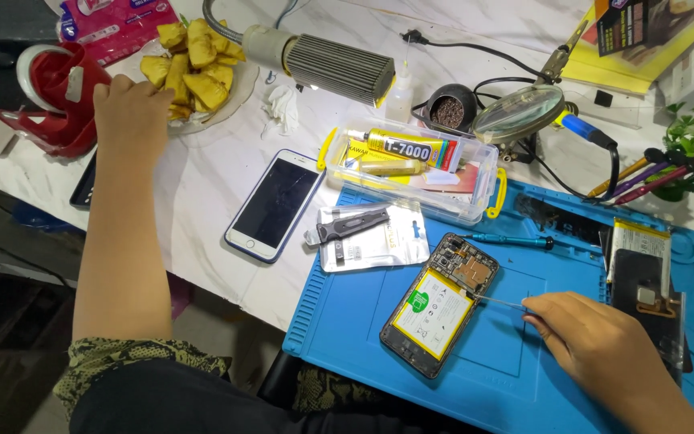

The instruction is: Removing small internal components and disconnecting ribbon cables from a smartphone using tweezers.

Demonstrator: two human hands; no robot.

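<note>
- Two risks we judged: our right hand, pinching tweezers at the opened phone on the blue mat, could slip and pierce its battery.
- Our left hand, fingers curled on fried snacks, could carry grease back.

Opened phone on mat

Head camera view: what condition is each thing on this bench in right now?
Opened phone: back off, battery showing.
White phone: screen dark, face up.
Clear box: open, glue tubes inside.
Left hand: on the plate of yellow snacks.
Right hand: pinching tweezers at the opened phone.
</note>
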